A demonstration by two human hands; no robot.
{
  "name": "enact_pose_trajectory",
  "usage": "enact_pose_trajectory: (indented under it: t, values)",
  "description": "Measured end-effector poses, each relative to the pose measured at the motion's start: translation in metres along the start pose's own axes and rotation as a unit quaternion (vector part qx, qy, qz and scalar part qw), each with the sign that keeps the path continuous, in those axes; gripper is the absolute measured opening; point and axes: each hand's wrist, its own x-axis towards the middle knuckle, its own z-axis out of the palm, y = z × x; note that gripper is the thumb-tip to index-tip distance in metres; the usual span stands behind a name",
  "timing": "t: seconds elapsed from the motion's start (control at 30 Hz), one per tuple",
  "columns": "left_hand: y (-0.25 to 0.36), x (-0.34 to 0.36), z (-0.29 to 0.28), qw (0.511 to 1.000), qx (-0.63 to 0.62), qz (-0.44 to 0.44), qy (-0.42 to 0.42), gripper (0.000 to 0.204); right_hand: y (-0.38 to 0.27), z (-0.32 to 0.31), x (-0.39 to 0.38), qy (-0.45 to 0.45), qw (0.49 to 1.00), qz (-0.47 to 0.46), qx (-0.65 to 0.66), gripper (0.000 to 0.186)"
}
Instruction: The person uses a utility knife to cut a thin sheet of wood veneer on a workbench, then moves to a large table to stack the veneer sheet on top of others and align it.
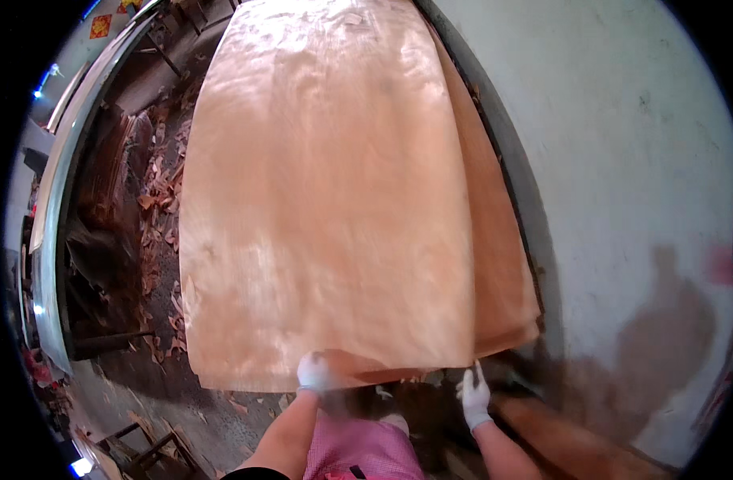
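A large, thin, pale tan wood veneer sheet (326, 200) lies on top of a stack before me. My left hand (312, 373), in a white glove, is closed on its near edge, slightly blurred; the edge lifts a little beside it. At the sheet's near right corner is my right hand (474, 394), also white-gloved, its fingers apart and one fingertip reaching up to the corner. Under the top sheet, a darker orange veneer sheet (502, 272) juts out to the right.
A pale wall (614, 144) runs along the right side. To the left, wood scraps (162, 176) litter the floor beside a long table with a light edge (50, 264). A wooden stool (154, 448) stands at the lower left. A brown board (566, 428) lies low at the right.
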Motion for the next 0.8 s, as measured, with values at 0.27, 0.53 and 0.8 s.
enact_pose_trajectory:
  t: [0.27,0.53,0.8]
  values:
    - [-0.048,-0.114,0.043,0.692,-0.572,-0.410,-0.163,0.052,-0.051,0.004,-0.021,-0.048,0.996,0.071,0.003,0.039]
    - [0.023,-0.100,0.013,0.416,-0.765,-0.439,-0.222,0.110,-0.142,-0.007,-0.090,-0.070,0.997,0.014,-0.012,0.040]
    - [-0.045,-0.037,-0.053,0.362,-0.885,-0.275,0.100,0.092,-0.121,-0.048,-0.045,0.038,0.996,-0.028,-0.080,0.034]
